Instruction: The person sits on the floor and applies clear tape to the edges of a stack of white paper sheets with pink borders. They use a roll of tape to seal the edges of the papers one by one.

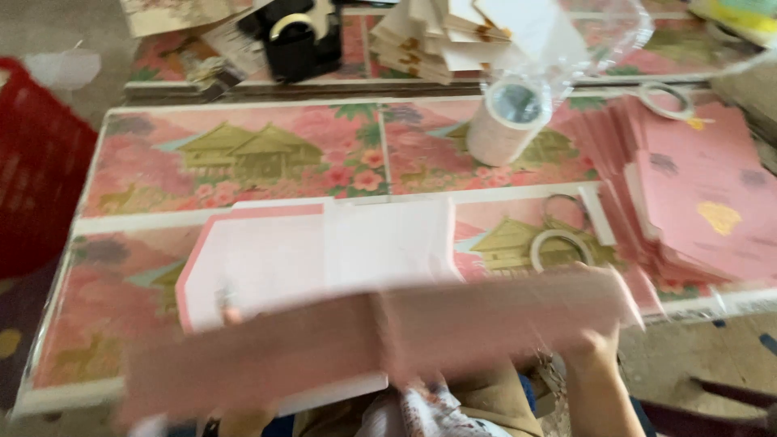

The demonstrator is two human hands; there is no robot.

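Note:
A long pink cardboard sheet point(372, 340), blurred by motion, is held across the near edge of the table. My right hand point(595, 344) grips its right end from below. My left hand point(243, 421) is mostly hidden under the sheet's left end, and its hold on the sheet is unclear. Behind the sheet lies a flat white card with pink borders point(324, 255) on the table.
The table point(243, 154) has a pink flowered covering. A tape roll point(506, 121) stands at the back, a thin tape ring point(558, 243) lies to the right, a stack of pink cards point(696, 194) at far right. A black tape dispenser point(299, 40), folded white cards point(437, 40), a red basket point(36, 162) at left.

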